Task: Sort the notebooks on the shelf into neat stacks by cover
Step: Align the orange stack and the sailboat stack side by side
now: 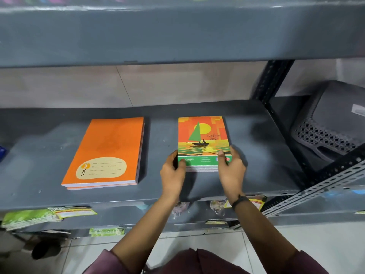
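**Two notebook stacks on a grey shelf, one held at its near corners**

Two stacks of notebooks are seen on a grey painted metal shelf (256, 135), well apart. Left of centre lies the orange stack (104, 153), apparently two thin books, plain matte orange covers with a rounded cream name label. At centre lies the sailboat stack (203, 139), several thin notebooks whose exact count cannot be told, topped by a glossy cover showing a green sail, a yellow sun and a green bottom band. Its near left corner is gripped by the left hand (172, 175), and its near right corner by the right hand (232, 171), which bears a dark wristband. At the right edge, a dark plastic basket (325, 135) with a perforated lattice wall is seen; its contents are hidden.
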